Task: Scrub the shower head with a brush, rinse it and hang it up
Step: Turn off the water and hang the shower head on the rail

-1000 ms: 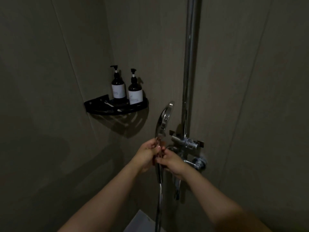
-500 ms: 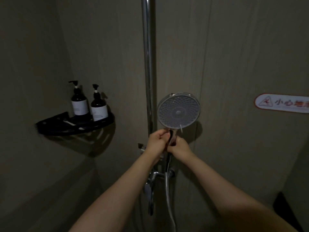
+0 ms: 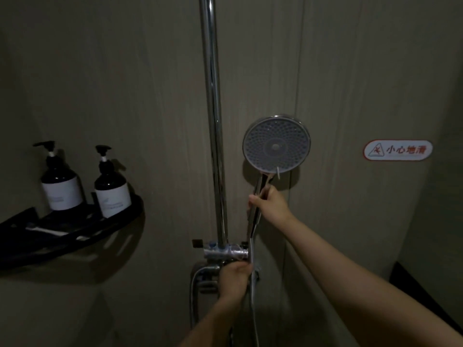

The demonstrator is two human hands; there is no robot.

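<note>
Shower head (image 3: 276, 145) gripped in right hand (image 3: 271, 205), left hand (image 3: 235, 274) clutching hose (image 3: 253, 309) beside chrome riser pipe (image 3: 213, 121).

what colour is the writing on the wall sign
Red, on a white sign with a red border; the head view shows it.

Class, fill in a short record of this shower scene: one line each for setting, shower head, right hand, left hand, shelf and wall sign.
setting: dim shower corner with a chrome riser pipe
shower head: shower head held up right of the pipe, nozzle face toward the camera
right hand: right hand grips the shower head's handle
left hand: left hand down at the mixer valve, by the hose; exact grip unclear
shelf: black corner shelf holding two dark pump bottles
wall sign: red-and-white caution sign at right
</note>
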